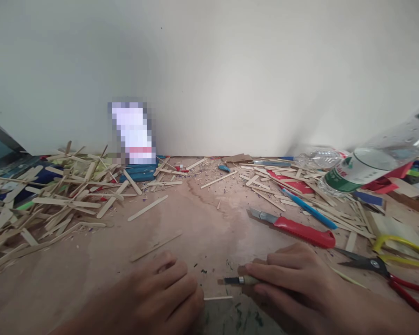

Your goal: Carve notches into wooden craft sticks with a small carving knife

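My left hand (pixel 167 293) is closed at the front of the wooden table, and a thin wooden strip (pixel 218 298) pokes out to the right from under its fingers. In my right hand (pixel 296 284) is a small carving chisel (pixel 235 280), gripped near its pale handle, with the dark blade pointing left. The blade lies just above the strip in view, apart from it. Dark green specks mark the tabletop between the hands. A craft stick (pixel 156 246) lies just beyond my left hand, and a red utility knife (pixel 300 230) lies beyond my right.
Many craft sticks (pixel 70 202) are heaped at the left. A phone (pixel 136 132) leans on a blue support by the wall. At the right are scissors (pixel 373 264) with yellow and red handles, a blue pen-like tool (pixel 309 209), and a plastic bottle (pixel 358 172) tilted over.
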`<state>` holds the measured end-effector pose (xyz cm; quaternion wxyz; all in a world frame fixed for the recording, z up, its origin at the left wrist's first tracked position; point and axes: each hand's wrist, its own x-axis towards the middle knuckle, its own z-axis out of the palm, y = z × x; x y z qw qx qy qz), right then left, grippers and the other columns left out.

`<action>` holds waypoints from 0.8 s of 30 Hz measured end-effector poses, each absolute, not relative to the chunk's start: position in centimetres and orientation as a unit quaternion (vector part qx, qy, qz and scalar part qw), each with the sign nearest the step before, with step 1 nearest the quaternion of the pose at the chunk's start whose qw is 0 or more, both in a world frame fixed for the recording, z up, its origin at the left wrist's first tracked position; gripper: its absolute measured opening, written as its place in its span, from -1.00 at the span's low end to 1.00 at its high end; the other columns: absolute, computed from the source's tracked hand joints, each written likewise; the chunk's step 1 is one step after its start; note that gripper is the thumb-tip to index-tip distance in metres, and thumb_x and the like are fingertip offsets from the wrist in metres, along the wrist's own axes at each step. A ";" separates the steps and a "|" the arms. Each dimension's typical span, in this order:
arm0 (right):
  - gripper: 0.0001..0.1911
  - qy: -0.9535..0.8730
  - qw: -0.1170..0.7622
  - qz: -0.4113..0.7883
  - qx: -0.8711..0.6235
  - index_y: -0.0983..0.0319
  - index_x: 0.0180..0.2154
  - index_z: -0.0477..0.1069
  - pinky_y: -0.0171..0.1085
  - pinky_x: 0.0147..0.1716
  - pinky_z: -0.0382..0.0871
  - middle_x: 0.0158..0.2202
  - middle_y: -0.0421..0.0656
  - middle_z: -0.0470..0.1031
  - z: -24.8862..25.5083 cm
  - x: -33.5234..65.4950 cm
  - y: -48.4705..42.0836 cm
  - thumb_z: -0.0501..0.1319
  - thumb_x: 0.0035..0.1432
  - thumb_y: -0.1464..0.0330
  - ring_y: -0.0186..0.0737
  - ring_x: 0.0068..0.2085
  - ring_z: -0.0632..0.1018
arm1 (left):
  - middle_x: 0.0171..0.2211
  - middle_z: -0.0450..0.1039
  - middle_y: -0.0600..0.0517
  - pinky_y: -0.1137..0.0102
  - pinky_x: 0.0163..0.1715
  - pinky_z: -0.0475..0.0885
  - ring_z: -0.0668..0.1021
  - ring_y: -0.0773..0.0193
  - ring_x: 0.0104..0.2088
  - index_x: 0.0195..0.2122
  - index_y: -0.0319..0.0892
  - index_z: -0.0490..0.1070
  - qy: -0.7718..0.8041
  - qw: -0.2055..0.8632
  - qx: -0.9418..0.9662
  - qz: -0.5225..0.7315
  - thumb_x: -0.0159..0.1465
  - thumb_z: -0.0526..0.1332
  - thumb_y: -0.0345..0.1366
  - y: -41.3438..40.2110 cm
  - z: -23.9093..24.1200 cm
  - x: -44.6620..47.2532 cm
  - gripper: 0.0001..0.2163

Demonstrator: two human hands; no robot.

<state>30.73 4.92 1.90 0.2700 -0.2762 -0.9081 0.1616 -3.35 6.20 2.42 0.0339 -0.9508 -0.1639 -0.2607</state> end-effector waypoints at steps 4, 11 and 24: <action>-0.74 -0.907 0.273 0.160 -0.277 0.23 0.26 0.63 -0.24 -0.42 0.27 -0.30 -0.23 0.72 2.0 30.7 4.9 0.17 0.86 0.34 -0.33 -0.43 0.54 | -0.30 0.69 0.16 0.23 -0.12 0.50 0.62 0.24 -0.37 -0.06 -0.13 0.50 -0.173 0.041 -0.948 -0.264 0.88 -0.17 -0.47 6.3 2.7 -3.2 -0.52; -0.73 -0.904 0.271 0.166 -0.284 0.24 0.26 0.65 -0.25 -0.42 0.29 -0.29 -0.20 0.73 2.1 30.8 4.8 0.18 0.85 0.35 -0.33 -0.42 0.56 | -0.24 0.72 0.18 0.29 -0.09 0.51 0.66 0.26 -0.33 0.02 -0.08 0.45 -0.207 0.014 -0.936 -0.284 0.88 -0.09 -0.42 6.1 2.4 -3.5 -0.64; -0.74 -0.902 0.271 0.174 -0.288 0.25 0.24 0.67 -0.25 -0.44 0.27 -0.30 -0.20 0.72 1.9 30.9 4.8 0.20 0.83 0.37 -0.34 -0.43 0.55 | -0.28 0.60 0.22 0.34 -0.20 0.51 0.62 0.26 -0.35 0.00 -0.03 0.36 -0.246 0.007 -0.933 -0.263 0.84 -0.08 -0.46 5.7 1.7 -3.3 -0.69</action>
